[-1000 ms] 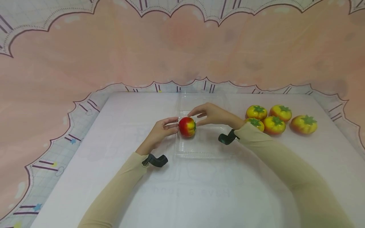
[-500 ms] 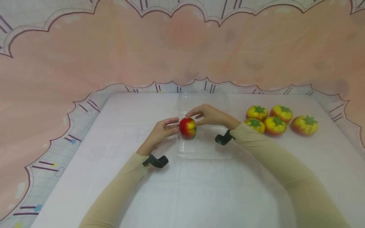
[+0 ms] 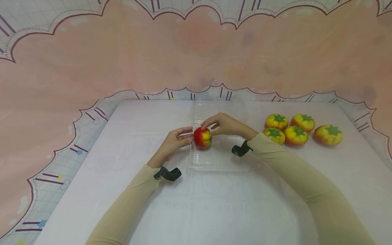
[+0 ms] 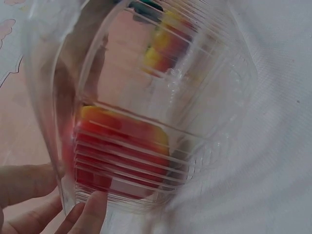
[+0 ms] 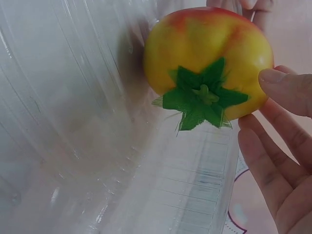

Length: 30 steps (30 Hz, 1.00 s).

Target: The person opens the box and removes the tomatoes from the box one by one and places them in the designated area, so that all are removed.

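Observation:
A red-and-yellow artificial persimmon [image 3: 202, 139] with a green leafy cap sits at the left side of an open clear plastic box [image 3: 220, 166]. Its cap [image 5: 204, 95] faces right, tilted onto its side. My right hand [image 3: 228, 124] holds the fruit from the far right. In the right wrist view the thumb touches its yellow side, and a finger goes behind it. My left hand [image 3: 173, 141] holds the box's left edge; in the left wrist view its fingertips [image 4: 92, 209] lie against the ribbed wall, with the red fruit [image 4: 122, 151] just inside.
Several more yellow-orange persimmons [image 3: 295, 135] stand together on the white table [image 3: 196, 211] to the right, partly behind the right sleeve. The box's raised lid [image 3: 220, 107] lies toward the back. A printed cloth backdrop [image 3: 196, 51] rises behind the table.
My right hand has shifted slightly left, and its index finger has come down onto the top of the persimmon. The fruit has turned a little. The left hand stays at the box edge.

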Tool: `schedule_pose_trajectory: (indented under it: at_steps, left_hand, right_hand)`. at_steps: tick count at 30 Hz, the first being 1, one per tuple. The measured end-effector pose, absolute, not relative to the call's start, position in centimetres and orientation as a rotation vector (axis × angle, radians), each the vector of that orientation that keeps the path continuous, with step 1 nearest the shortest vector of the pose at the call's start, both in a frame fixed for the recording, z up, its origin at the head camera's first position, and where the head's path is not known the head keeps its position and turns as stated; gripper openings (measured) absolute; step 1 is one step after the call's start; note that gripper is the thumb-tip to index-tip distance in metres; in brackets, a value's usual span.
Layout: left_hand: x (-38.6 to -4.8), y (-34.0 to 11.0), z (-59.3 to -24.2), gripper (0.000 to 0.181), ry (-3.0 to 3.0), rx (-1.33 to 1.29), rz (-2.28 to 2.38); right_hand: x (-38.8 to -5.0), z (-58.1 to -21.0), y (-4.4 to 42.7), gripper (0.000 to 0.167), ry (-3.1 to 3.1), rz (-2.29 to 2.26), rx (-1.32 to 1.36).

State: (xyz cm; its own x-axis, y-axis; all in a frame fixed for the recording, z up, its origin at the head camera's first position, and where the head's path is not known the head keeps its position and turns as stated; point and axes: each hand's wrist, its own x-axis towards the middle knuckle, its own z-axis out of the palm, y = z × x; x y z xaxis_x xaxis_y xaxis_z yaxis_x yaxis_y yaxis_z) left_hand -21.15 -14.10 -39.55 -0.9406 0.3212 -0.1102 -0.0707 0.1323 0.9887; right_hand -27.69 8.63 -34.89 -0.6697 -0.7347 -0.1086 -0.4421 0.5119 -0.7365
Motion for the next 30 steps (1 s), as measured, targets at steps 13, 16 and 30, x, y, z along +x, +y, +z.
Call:
schedule_pose_trajectory:
  at_steps: [13, 16, 30]
  left_hand:
    - [-21.17, -14.05, -39.56, 0.054, 2.107, 0.249, 1.890]
    - [-21.19, -14.04, -39.62, 0.054, 2.106, 0.260, 1.892]
    - [-21.30, -14.07, -39.66, 0.053, 2.111, 0.230, 1.874]
  right_hand:
    - [-27.30, -34.64, 8.83, 0.034, 2.396, -0.937, -0.947]
    - [-27.30, -34.64, 8.90, 0.034, 2.417, -0.919, -0.946]
    - [-27.49, -35.03, 9.34, 0.035, 2.451, -0.903, -0.907]
